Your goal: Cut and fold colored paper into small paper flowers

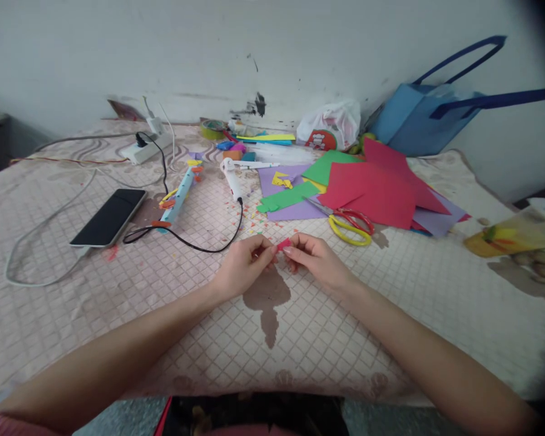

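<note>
Between my two hands is a small piece of red paper (283,244), pinched from both sides just above the tablecloth. The fingertips of my left hand (247,261) grip its left end. At its right end, the thumb and fingers of my right hand (315,257) are closed on it. Fingers cover much of the piece, so its full shape is hidden. Beyond my right hand lie scissors (350,230) with yellow and red handles. A white glue gun (231,178) with a black cord rests beyond my left hand, and tiny paper scraps (266,224) are scattered nearby.
Red sheets (367,191), a green strip (288,198) and purple paper lie behind the scissors. To the left are a charging phone (109,218), a light-blue paper strip (179,197) with orange pieces, and a power strip (149,148). A blue bag (418,118) and a cup (518,230) stand right.
</note>
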### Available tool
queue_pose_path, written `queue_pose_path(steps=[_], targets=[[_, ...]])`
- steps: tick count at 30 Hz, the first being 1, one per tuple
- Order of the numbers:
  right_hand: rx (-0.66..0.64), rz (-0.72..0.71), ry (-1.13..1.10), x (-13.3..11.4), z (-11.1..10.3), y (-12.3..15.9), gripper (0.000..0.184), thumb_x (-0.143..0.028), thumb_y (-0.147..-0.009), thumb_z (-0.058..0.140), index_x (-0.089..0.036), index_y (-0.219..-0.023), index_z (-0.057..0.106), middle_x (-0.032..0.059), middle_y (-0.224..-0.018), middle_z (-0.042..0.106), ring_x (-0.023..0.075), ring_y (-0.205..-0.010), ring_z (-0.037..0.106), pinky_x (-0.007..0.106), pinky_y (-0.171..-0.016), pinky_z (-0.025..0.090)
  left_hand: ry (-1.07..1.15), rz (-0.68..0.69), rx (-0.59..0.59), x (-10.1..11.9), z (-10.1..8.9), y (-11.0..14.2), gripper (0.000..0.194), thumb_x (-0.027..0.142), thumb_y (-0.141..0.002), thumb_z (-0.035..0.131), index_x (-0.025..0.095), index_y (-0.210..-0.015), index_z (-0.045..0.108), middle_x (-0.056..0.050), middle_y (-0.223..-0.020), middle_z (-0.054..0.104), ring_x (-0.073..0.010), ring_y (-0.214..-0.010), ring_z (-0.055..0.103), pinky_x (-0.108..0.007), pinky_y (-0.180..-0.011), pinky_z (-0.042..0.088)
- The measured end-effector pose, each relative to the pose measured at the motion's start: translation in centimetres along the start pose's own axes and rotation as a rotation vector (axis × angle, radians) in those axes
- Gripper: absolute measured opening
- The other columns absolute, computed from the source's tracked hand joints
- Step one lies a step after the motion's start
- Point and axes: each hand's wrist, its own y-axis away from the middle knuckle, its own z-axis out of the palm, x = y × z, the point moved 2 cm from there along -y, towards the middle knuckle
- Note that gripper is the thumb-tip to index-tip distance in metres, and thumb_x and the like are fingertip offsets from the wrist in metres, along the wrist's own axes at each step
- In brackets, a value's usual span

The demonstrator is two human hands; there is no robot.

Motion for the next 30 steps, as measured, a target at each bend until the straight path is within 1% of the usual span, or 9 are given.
queue_pose_path(steps=[3, 7, 12, 15, 17, 18, 22, 25, 30], targets=[[-0.031, -0.003, 0.078, -0.2, -0.4, -0.1, 0.017, -0.031, -0.082, 0.06, -0.018, -0.074, 0.051, -0.005, -0.062, 0.048, 0.0073, -0.05, 0.046, 0.022, -0.049, 0.038, 0.091, -0.041, -0.047, -0.2, 0.0, -0.2, 0.02, 0.035, -0.083, 0.053, 0.015, -0.081, 0.057, -0.002, -0.071, 0.061, -0.0114, -0.059, 0.058, -0.023, -0.056, 0.048], [-0.108, -0.036, 0.2, -0.5, -0.5, -0.1, 0.019, -0.034, -0.081, 0.059, -0.018, -0.074, 0.05, -0.0047, -0.062, 0.049, 0.0079, -0.051, 0.047, 0.022, -0.049, 0.04, 0.103, -0.059, -0.072, -0.6, -0.1, -0.4, 0.019, 0.033, -0.081, 0.056, 0.015, -0.075, 0.056, -0.001, -0.063, 0.059, -0.0107, -0.056, 0.055, -0.021, -0.053, 0.045], [-0.031, -0.111, 0.329, -1.2, -1.6, -0.5, 0.022, -0.039, -0.085, 0.053, -0.019, -0.077, 0.052, -0.0028, -0.062, 0.052, 0.0104, -0.053, 0.051, 0.024, -0.052, 0.043, 0.183, -0.126, -0.094, -1.2, 0.1, -0.4, 0.021, 0.036, -0.08, 0.058, 0.016, -0.073, 0.056, -0.001, -0.064, 0.061, -0.0104, -0.054, 0.056, -0.021, -0.052, 0.045], [0.204, -0.195, 0.582, -2.0, -4.9, -1.1, 0.023, -0.04, -0.086, 0.049, -0.019, -0.079, 0.054, 0.0005, -0.067, 0.057, 0.0133, -0.058, 0.054, 0.027, -0.056, 0.045, 0.321, -0.209, -0.069, -1.5, 0.1, -0.7, 0.023, 0.037, -0.078, 0.061, 0.015, -0.072, 0.054, 0.0, -0.063, 0.061, -0.0091, -0.052, 0.055, -0.021, -0.051, 0.046], [0.414, -0.215, 0.866, -2.4, -8.3, -1.3, 0.019, -0.038, -0.082, 0.054, -0.019, -0.08, 0.054, 0.0027, -0.072, 0.06, 0.0163, -0.065, 0.056, 0.029, -0.061, 0.044, 0.421, -0.267, -0.034, -1.6, 0.1, -0.8, 0.025, 0.037, -0.076, 0.064, 0.014, -0.071, 0.054, 0.0, -0.063, 0.061, -0.0078, -0.052, 0.055, -0.02, -0.051, 0.045], [0.472, -0.203, 0.987, -2.4, -10.0, -1.4, 0.019, -0.038, -0.078, 0.058, -0.02, -0.079, 0.054, 0.0036, -0.074, 0.06, 0.0175, -0.067, 0.057, 0.03, -0.063, 0.044, 0.476, -0.293, -0.013, -1.7, 0.1, -0.9, 0.026, 0.037, -0.074, 0.066, 0.014, -0.071, 0.054, 0.0, -0.063, 0.061, -0.0073, -0.051, 0.055, -0.019, -0.051, 0.045], [0.499, -0.017, 1.254, -1.3, -15.7, -1.6, 0.032, -0.04, -0.063, 0.07, -0.02, -0.075, 0.049, 0.0062, -0.077, 0.06, 0.0228, -0.075, 0.057, 0.031, -0.064, 0.042, 0.703, -0.364, 0.042, -1.7, 0.1, -1.0, 0.029, 0.034, -0.067, 0.075, 0.012, -0.073, 0.056, 0.0, -0.064, 0.061, -0.0071, -0.053, 0.055, -0.019, -0.052, 0.046], [0.502, 0.112, 1.242, -0.4, -17.2, -1.6, 0.036, -0.045, -0.061, 0.07, -0.022, -0.075, 0.046, 0.0054, -0.074, 0.06, 0.0224, -0.07, 0.057, 0.03, -0.059, 0.039, 0.812, -0.405, 0.036, -1.6, 0.1, -1.1, 0.026, 0.027, -0.066, 0.076, 0.011, -0.072, 0.056, -0.001, -0.065, 0.062, -0.0074, -0.055, 0.057, -0.019, -0.055, 0.048], [0.474, 0.069, 1.137, -0.3, -16.7, -1.7, 0.03, -0.042, -0.062, 0.068, -0.022, -0.068, 0.046, 0.0059, -0.071, 0.059, 0.025, -0.073, 0.056, 0.032, -0.062, 0.037, 0.845, -0.416, 0.04, -1.4, -0.1, -1.1, 0.018, 0.02, -0.072, 0.071, 0.011, -0.072, 0.055, -0.003, -0.067, 0.064, -0.0081, -0.056, 0.059, -0.02, -0.056, 0.049]])
